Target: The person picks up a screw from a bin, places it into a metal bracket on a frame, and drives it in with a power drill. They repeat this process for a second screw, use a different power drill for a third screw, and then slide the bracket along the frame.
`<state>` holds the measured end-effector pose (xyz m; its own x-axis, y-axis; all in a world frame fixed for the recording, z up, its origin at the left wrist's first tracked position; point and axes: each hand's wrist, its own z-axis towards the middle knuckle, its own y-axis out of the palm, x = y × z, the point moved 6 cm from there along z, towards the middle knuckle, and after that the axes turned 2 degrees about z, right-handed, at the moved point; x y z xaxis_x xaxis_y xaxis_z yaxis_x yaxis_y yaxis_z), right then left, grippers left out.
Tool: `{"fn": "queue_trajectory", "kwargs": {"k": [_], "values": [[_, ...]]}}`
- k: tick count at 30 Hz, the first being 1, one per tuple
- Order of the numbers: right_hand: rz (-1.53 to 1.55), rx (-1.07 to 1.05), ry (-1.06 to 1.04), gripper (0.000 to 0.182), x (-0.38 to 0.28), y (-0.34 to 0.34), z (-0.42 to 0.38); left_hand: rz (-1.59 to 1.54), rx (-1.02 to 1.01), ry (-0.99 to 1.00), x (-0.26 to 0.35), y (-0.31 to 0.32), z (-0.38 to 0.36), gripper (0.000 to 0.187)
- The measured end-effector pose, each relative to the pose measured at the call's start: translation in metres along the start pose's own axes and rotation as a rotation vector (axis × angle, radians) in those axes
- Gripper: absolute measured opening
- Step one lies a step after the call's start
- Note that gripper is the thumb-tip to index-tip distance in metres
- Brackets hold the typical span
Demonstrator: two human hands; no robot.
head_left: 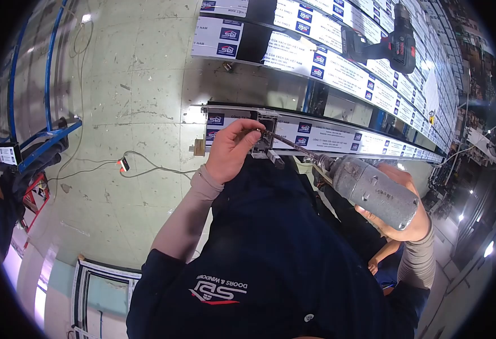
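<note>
Pinching with the thumb and the first finger, the left hand (234, 151) holds a small dark piece (261, 131) at the tip of a long bit (293, 144); this piece is too small for me to name. The bit belongs to a grey power driver (375, 192), which is to the right of the left hand and pointed toward it. Around the handle of this driver the right hand (421, 213) is closed, although the driver body hides a part of its fingers. Just beside the fingertips of the left hand is the end of a profile (344, 141) covered with printed film, and it stretches to the right, past the right hand. Beyond both hands lie more wrapped profiles (344, 82) in rows, and on them, farther out from the right hand, rests a black and red drill (403, 48). To the left of the left hand, a cable (155, 168) with a socket (124, 164) lies on the floor (140, 107). Another person's hand (374, 265) appears near the right forearm.
</note>
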<state>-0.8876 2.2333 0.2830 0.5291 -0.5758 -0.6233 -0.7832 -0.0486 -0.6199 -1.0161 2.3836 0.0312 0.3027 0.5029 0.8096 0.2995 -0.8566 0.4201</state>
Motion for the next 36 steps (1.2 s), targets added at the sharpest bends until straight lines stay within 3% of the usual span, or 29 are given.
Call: {"fn": "queue_trajectory", "kwargs": {"k": [9,19,23,25,26,28,31,36], "values": [[0.034,-0.038,0.126,0.025,0.005,0.005,-0.005,0.252,-0.074,0.16,0.016,0.006,0.002,0.016],[0.019,-0.046,0.119,0.026,0.01,0.006,-0.012,0.285,-0.146,0.145,0.018,0.007,0.003,0.016],[0.068,-0.02,-0.006,0.03,0.009,-0.002,-0.018,0.329,-0.335,0.07,0.018,0.009,0.002,0.016],[0.057,-0.008,-0.071,0.031,0.007,-0.004,-0.02,0.001,-0.484,-0.194,0.011,0.012,-0.005,0.016],[0.06,-0.032,-0.076,0.033,0.011,-0.003,-0.024,0.0,-0.48,-0.198,0.007,0.013,-0.007,0.016],[0.068,-0.064,-0.08,0.034,0.013,0.0,-0.03,-0.549,-0.32,-0.266,-0.003,0.016,-0.01,0.014],[0.035,0.056,0.055,0.036,0.021,0.0,-0.04,-0.82,-0.282,-0.336,-0.018,0.027,-0.009,0.014],[-0.02,-0.043,-0.075,0.033,0.011,0.001,-0.03,-0.877,-0.298,-0.433,-0.034,0.034,-0.01,0.015]]}}
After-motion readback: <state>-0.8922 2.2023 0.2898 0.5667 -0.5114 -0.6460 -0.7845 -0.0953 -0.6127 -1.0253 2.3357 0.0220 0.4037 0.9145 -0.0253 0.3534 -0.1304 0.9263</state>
